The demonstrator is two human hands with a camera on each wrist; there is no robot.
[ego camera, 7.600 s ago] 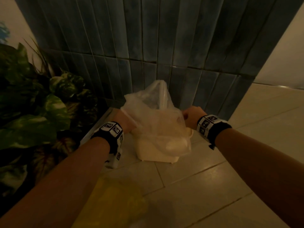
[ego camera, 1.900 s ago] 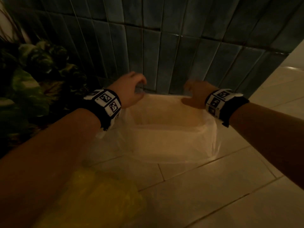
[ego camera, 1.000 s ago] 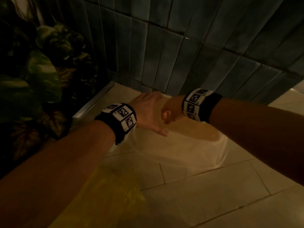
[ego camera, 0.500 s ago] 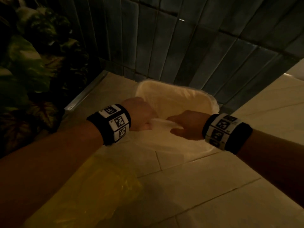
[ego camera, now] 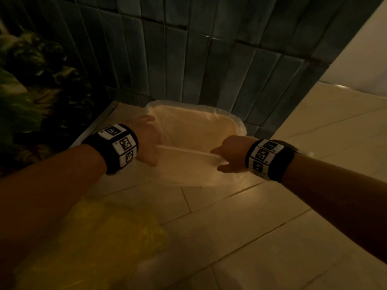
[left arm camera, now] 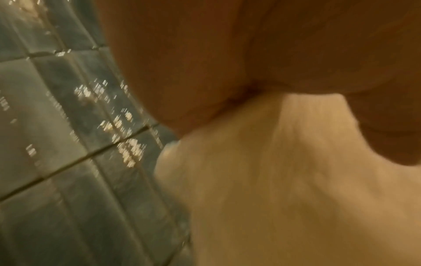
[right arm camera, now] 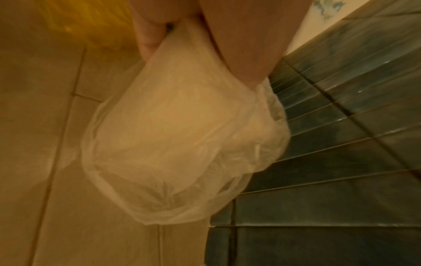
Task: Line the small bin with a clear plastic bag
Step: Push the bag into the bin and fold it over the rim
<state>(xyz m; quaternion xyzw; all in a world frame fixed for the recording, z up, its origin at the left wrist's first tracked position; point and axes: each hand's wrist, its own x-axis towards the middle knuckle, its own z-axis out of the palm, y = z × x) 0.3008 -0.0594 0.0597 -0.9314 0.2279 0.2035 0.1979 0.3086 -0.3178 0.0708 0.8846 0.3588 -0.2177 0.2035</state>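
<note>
A small cream bin (ego camera: 188, 170) stands on the floor against the dark tiled wall. A clear plastic bag (ego camera: 194, 126) lines it and folds over its rim; the bag (right arm camera: 182, 144) also hangs down the bin's outside. My left hand (ego camera: 146, 143) grips the bag's near edge at the bin's left corner. My right hand (ego camera: 228, 155) grips the same edge at the right corner. The edge is pulled taut between them. In the left wrist view the bag (left arm camera: 284, 180) bunches under the curled fingers (left arm camera: 182, 72).
A yellow plastic bag (ego camera: 94, 237) lies on the pale floor tiles near me. Dark leafy plants (ego camera: 31, 91) fill the left side. The blue-grey tiled wall (ego camera: 209, 49) rises right behind the bin. Pale floor (ego camera: 314, 132) extends to the right.
Both hands have moved apart along the near rim, from close together at its middle out to the two corners, stretching the bag's edge taut.
</note>
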